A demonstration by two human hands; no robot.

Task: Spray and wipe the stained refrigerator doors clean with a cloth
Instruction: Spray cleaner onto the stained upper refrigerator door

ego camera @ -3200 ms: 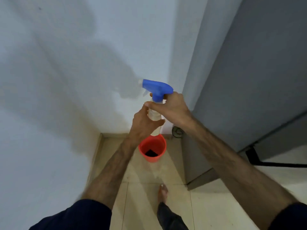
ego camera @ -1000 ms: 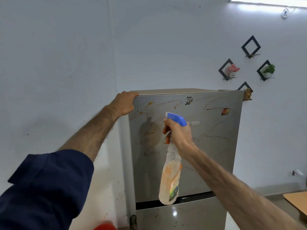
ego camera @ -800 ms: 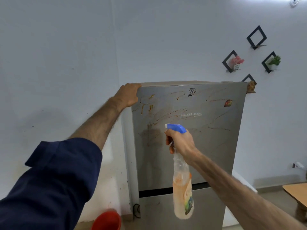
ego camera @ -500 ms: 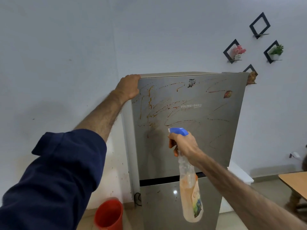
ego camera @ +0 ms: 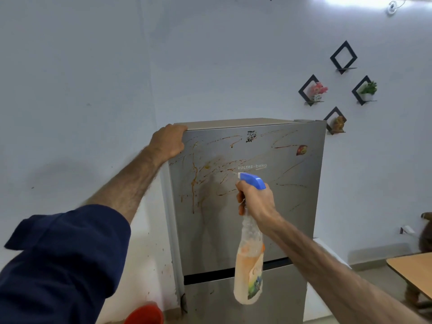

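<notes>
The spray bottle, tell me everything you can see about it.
The spray bottle is clear, crinkled plastic with a blue trigger head and a white nozzle tip. Orange liquid fills its lower half, and a colourful label sits near the base. It hangs roughly upright, base tilted slightly right, in front of the stained upper refrigerator door, nozzle pointing left. The right hand has its grip round the neck, fingers curled at the trigger. Nothing else touches it.

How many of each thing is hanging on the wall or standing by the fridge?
Diamond wall shelves: 4
Fridge: 1
Spray bottle: 1
Red bucket: 1
Wooden table: 1
Total: 8
</notes>
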